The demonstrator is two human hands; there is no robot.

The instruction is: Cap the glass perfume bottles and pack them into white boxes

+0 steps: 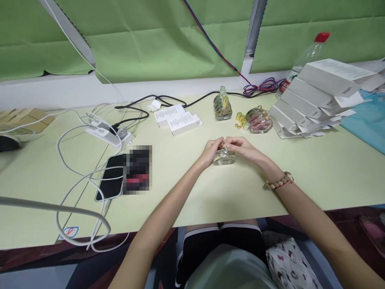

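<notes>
A clear, oval glass perfume bottle [224, 157] stands on the table between my hands. My left hand [212, 150] holds it from the left side, fingers curled behind its neck. From the right, my right hand [242, 147] has its fingers closed at the bottle's neck, and the fingertips of both hands nearly meet there. Whether a small part is pinched between them cannot be made out. Beyond the hands stands a row of glass bottles with yellow and green caps [223, 107]. Pink bottles [260, 121] are grouped to the right, with loose yellow caps [240, 117] beside them.
White boxes [313, 98] are stacked at the right, before a red-capped plastic bottle [300, 60]. Two flat white boxes [183, 122] lie at the back. Left are a phone [111, 178], a power strip [105, 134] and looping white cables [81, 208]. Blue fabric [368, 124] covers the right end.
</notes>
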